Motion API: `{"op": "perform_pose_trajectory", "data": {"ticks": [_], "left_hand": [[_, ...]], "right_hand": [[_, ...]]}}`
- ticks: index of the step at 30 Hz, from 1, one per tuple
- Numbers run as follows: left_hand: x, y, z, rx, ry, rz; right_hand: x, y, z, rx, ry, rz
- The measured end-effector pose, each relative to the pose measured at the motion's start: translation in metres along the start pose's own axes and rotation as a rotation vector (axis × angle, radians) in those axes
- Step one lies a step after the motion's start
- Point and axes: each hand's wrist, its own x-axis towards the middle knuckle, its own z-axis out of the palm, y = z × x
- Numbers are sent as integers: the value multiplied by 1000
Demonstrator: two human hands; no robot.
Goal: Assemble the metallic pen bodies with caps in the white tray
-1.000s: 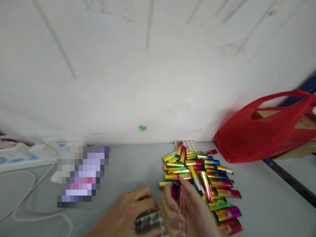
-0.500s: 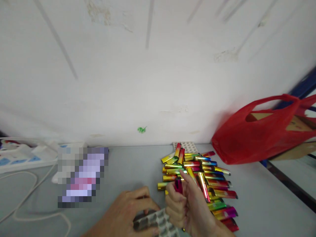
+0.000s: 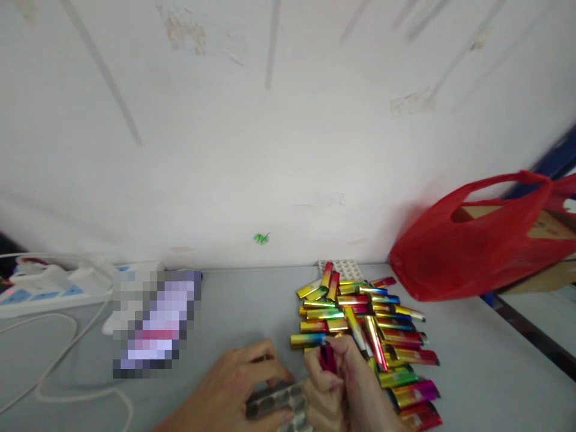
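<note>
My left hand (image 3: 240, 384) grips a pale tray (image 3: 294, 403) with rows of rounded holes at the bottom middle. Its fingers curl over the far edge and the near side. Wrapped round a dark magenta lighter (image 3: 328, 357), my right hand (image 3: 335, 384) is closed just above the tray's right end. The lighter stands upright and its top pokes out of the fist, with the thumb bent beside it; its lower part is hidden by the fingers. Right behind this hand lies a heap of shiny lighters (image 3: 355, 324) in gold, red, green, blue and purple.
A second holed tray (image 3: 346, 269) lies behind the heap, against the wall. To the right stands a red plastic bag (image 3: 468, 246) with cardboard inside. At left are a blurred-out phone (image 3: 159, 321), a power strip (image 3: 58, 294) and a white cable (image 3: 67, 342) on the grey table (image 3: 243, 306).
My right thumb, raised before, has bent down to the top of the lighter. The right hand has dropped slightly. The view has shifted a little; my left hand keeps its hold on the tray.
</note>
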Motion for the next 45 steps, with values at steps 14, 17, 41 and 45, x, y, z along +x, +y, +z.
{"op": "perform_pose_trajectory", "data": {"ticks": [14,17,41,45], "left_hand": [[0,8,-10,28,-31,-101],[-1,9,-13,11,-62,-125],[-6,-2,-22,-75,-94,-40],[-5,-7,-16,-108,-56,-21]], "right_hand": [[-1,-5,-10,98,-8,36],[-2,-4,-9,80,55,12],[-9,5,7,-857,362,-461],[-11,5,8,-1026,220,-517]]}}
